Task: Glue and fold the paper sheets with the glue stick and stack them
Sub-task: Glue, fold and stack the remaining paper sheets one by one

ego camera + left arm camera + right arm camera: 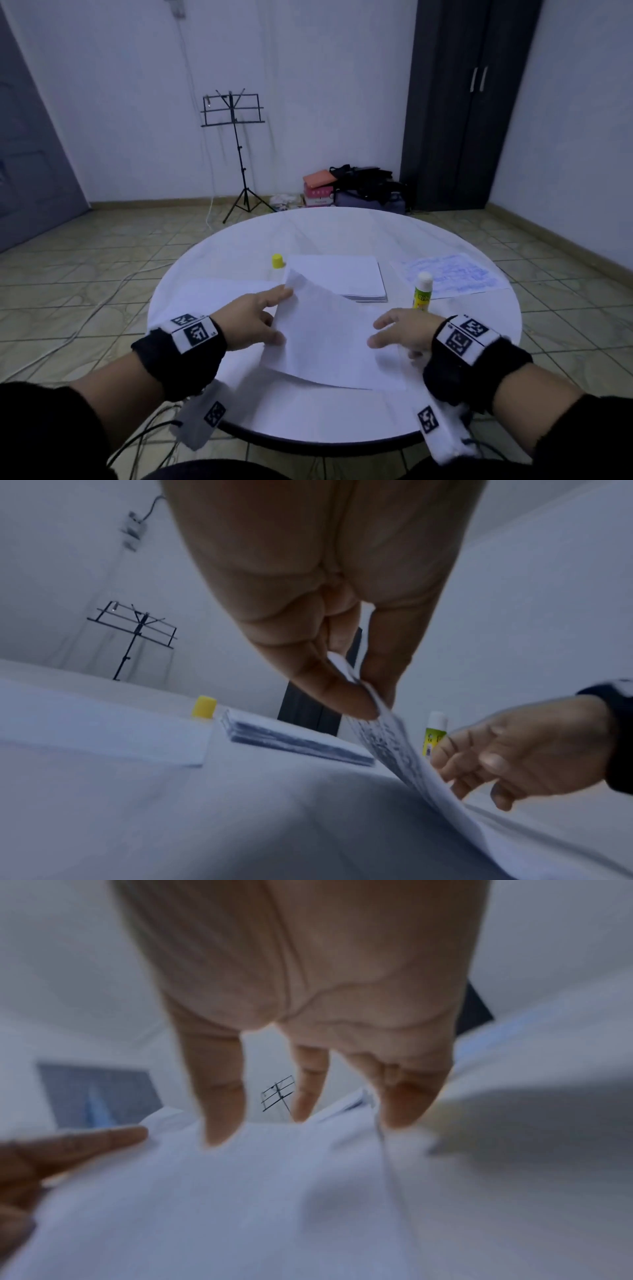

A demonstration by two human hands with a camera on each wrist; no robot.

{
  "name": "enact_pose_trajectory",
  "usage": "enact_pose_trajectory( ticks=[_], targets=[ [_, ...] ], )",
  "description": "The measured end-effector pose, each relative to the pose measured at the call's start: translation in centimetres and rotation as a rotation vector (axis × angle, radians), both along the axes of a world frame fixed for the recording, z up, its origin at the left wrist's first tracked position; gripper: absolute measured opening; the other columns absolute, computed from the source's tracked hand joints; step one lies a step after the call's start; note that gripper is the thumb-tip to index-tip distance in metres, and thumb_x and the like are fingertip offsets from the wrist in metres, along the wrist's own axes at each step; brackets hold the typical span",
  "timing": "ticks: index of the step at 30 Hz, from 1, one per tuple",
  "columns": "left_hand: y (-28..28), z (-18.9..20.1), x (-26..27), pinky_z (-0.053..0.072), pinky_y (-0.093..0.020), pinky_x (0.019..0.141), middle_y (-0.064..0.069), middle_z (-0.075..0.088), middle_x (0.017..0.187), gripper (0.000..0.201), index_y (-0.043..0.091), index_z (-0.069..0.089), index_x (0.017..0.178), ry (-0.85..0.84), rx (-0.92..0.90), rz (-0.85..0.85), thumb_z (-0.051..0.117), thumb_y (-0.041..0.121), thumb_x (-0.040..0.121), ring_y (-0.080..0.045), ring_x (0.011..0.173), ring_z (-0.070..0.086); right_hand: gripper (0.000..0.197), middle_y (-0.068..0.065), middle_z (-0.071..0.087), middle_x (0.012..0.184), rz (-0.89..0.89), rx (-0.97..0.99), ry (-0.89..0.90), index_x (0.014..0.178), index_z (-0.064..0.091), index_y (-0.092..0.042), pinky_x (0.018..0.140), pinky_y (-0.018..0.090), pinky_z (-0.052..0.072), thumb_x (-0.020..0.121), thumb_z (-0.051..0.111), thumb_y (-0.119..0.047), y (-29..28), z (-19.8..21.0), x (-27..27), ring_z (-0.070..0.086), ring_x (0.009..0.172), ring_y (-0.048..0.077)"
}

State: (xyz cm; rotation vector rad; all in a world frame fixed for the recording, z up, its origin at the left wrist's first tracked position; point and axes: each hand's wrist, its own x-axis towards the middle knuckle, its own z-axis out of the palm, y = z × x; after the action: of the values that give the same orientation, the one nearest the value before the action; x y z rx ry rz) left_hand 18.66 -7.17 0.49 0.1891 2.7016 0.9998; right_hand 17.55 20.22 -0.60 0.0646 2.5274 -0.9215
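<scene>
Mid-fold on one paper sheet near the front of the round surface, left hand grip pinching its raised corner, right hand spread over it, uncapped glue stick just beside, pile of sheets behind, so probably plenty left.

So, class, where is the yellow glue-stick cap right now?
In the head view, the small yellow plastic cap stands on the round white table, just left of the stack of white paper sheets.
</scene>
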Motion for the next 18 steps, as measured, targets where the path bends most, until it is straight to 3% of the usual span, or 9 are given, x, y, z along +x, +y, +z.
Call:
enact_pose_trajectory(
  ticks=[2,3,5,7,8,11,14,16,18],
  targets=[
    [-0.7,0.5,-0.6,0.044,-0.011,0.072,0.015,0.066,0.078,0.084,0.036,0.029,0.147,0.053,0.031,0.025,0.073,0.009,0.080,-0.003,0.069,0.057,0.037,-0.003,0.048,0.083,-0.040,-0.018,0.035,0.115,0.059,-0.015,0.052,0.021,0.033,0.084,0.070,-0.030,-0.8,0.1,-0.5,0.041,0.061,0.011],
    [-1.1,0.7,-1.1,0.044,-0.015,0.074,0.011,0.066,0.073,0.084,0.038,0.030,0.146,0.067,0.060,0.046,0.073,0.009,0.080,-0.006,0.072,0.057,0.035,-0.001,0.047,0.078,-0.105,-0.053,0.029,0.114,0.059,-0.012,0.051,0.022,0.033,0.084,0.069,-0.028,-1.3,0.5,-0.6,0.041,0.059,0.013],
    [-1.4,1.3,-2.3,0.045,-0.016,0.076,0.005,0.068,0.085,0.081,0.037,0.035,0.144,0.087,0.125,0.078,0.073,0.007,0.079,-0.011,0.078,0.059,0.034,0.004,0.049,0.084,-0.169,-0.071,0.069,0.121,0.055,-0.007,0.061,0.029,0.043,0.089,0.062,-0.018,-2.3,0.6,-1.6,0.055,0.073,0.025],
    [-1.2,1.8,-3.8,0.049,-0.016,0.080,0.007,0.060,0.115,0.071,0.034,0.046,0.136,0.119,0.175,0.103,0.073,0.003,0.078,-0.014,0.085,0.064,0.042,0.010,0.053,0.119,-0.256,-0.101,0.158,0.132,0.048,-0.002,0.092,0.030,0.043,0.092,0.055,-0.012,-3.2,0.9,-3.1,0.053,0.115,0.030],
    [-1.0,1.9,-4.7,0.051,-0.020,0.084,0.009,0.055,0.122,0.062,0.031,0.053,0.129,0.142,0.190,0.120,0.073,0.002,0.078,-0.016,0.088,0.065,0.045,0.013,0.046,0.133,-0.286,-0.101,0.185,0.134,0.046,0.001,0.098,0.028,0.039,0.092,0.055,-0.011,-3.6,1.3,-3.6,0.047,0.124,0.029],
    [-0.4,1.8,-8.2,0.047,-0.023,0.087,0.002,0.064,0.106,0.044,0.022,0.062,0.120,0.166,0.117,0.181,0.072,0.006,0.081,-0.015,0.090,0.062,0.058,0.012,0.021,0.147,-0.273,0.007,0.285,0.142,0.032,0.002,0.092,0.021,0.037,0.090,0.057,-0.010,-4.5,1.5,-6.1,0.044,0.126,0.026],
    [0.3,1.4,-11.5,0.044,-0.023,0.092,-0.003,0.058,0.129,0.054,0.021,0.052,0.135,0.099,-0.045,0.168,0.070,0.018,0.085,-0.018,0.106,0.061,0.074,0.007,0.015,0.147,-0.263,0.103,0.326,0.142,0.026,-0.004,0.099,0.026,0.037,0.082,0.068,-0.018,-5.6,1.5,-9.1,0.040,0.126,0.025],
    [0.9,0.8,-13.1,0.036,-0.025,0.104,-0.003,0.041,0.148,0.070,0.020,0.037,0.146,0.010,-0.203,0.103,0.069,0.032,0.085,-0.018,0.126,0.049,0.084,0.005,0.017,0.144,-0.201,0.244,0.274,0.140,0.024,-0.006,0.101,0.032,0.039,0.076,0.074,-0.024,-6.2,1.6,-10.5,0.036,0.128,0.026],
    [1.5,0.2,-14.1,0.029,-0.028,0.110,0.000,0.032,0.152,0.081,0.020,0.030,0.148,-0.101,-0.372,0.046,0.069,0.045,0.082,-0.019,0.137,0.036,0.083,0.007,0.022,0.140,-0.127,0.401,0.208,0.138,0.027,-0.007,0.101,0.036,0.040,0.075,0.075,-0.031,-6.3,1.1,-11.6,0.036,0.128,0.027]
  ],
)
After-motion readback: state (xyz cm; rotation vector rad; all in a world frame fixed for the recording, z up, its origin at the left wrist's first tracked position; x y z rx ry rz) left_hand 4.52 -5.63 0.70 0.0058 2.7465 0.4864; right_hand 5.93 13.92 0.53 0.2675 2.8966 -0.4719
